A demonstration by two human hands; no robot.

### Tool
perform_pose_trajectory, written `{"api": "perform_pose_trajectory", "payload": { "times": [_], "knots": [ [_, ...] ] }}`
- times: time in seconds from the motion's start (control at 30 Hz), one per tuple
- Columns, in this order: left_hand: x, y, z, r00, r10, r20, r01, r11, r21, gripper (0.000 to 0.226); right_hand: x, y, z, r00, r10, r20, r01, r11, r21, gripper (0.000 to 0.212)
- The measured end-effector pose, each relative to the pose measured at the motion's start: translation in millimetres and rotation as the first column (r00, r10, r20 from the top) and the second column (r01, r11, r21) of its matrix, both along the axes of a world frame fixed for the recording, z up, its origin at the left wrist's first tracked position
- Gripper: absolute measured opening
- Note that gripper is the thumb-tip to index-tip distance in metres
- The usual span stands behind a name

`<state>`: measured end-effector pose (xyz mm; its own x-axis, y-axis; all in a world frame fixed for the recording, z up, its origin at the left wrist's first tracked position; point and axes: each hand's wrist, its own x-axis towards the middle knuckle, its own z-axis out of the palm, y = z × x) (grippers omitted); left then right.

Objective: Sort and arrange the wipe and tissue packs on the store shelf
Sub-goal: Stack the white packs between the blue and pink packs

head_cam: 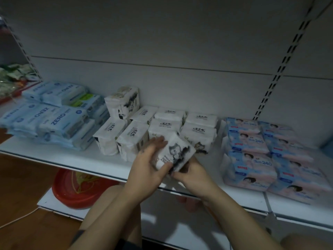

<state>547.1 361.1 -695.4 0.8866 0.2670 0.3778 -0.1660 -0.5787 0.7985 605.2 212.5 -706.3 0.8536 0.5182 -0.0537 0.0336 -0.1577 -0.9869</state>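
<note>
The left hand and right hand, fingers curled, grip a soft, blocky, plastic-wrapped white tissue pack with inky animal print, tilted above the smooth white shelf front edge, brown wooden floor below

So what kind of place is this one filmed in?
Probably a shop: a white shelf with slotted uprights, stocked in brand groups: blue ZERO packs, white tissue packs, pink-and-blue packs. The left hand and right hand grip one printed pack.

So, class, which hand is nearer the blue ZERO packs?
Left. The left hand grips the white pack's side toward the ZERO packs; the right hand holds its far side.
</note>
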Motion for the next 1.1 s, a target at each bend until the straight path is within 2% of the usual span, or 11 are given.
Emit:
{"api": "perform_pose_trajectory", "payload": {
  "times": [0.07,0.13,0.2,0.3,0.4,0.47,0.53,0.67,0.77,0.9,1.1],
  "knots": [
    [2.8,4.6,-2.9,0.999,-0.025,-0.038,0.03,0.992,0.121,0.053,2.4,-3.4,2.0,0.999,0.007,0.054,0.001,0.99,-0.142,0.036],
    [4.7,9.8,-3.2,0.995,-0.059,-0.077,0.068,0.99,0.125,0.057,9.0,-11.1,12.6,0.98,0.097,0.171,-0.016,0.906,-0.423,0.016],
    [5.9,14.7,-3.6,0.994,-0.088,-0.069,0.099,0.978,0.185,0.057,12.4,-20.1,25.1,0.962,0.187,0.198,-0.023,0.78,-0.625,0.03],
    [9.6,23.3,-3.0,0.997,-0.076,-0.019,0.078,0.935,0.345,0.054,12.0,-28.2,34.5,0.943,0.099,0.318,0.161,0.7,-0.696,0.038],
    [13.7,25.9,-1.6,0.999,-0.041,0.011,0.032,0.893,0.449,0.051,9.7,-28.5,31.6,0.83,-0.032,0.557,0.433,0.668,-0.606,0.039],
    [12.3,18.9,-3.4,0.998,-0.068,0.01,0.056,0.882,0.468,0.045,9.3,-25.6,23.5,0.794,-0.046,0.606,0.436,0.737,-0.516,0.066],
    [11.0,15.0,-5.8,0.996,-0.072,0.042,0.043,0.876,0.481,0.041,4.9,-19.3,14.0,0.801,0.01,0.598,0.342,0.813,-0.471,0.079],
    [13.8,34.2,1.2,0.958,0.258,0.124,-0.286,0.845,0.452,0.042,-0.8,-0.6,-11.7,0.714,0.011,0.7,0.371,0.841,-0.393,0.063],
    [7.3,48.0,2.5,0.868,0.496,0.001,-0.466,0.816,0.343,0.054,-2.6,11.4,-20.2,0.633,-0.073,0.77,0.419,0.869,-0.263,0.056],
    [6.8,62.9,-2.7,0.848,0.519,-0.112,-0.469,0.831,0.297,0.077,3.6,22.1,-22.4,0.58,-0.133,0.803,0.43,0.888,-0.163,0.058],
    [18.3,75.7,-9.8,0.815,0.566,-0.124,-0.466,0.767,0.441,0.076,21.7,29.7,-23.2,0.626,-0.137,0.767,0.357,0.926,-0.125,0.052]
  ]
}}
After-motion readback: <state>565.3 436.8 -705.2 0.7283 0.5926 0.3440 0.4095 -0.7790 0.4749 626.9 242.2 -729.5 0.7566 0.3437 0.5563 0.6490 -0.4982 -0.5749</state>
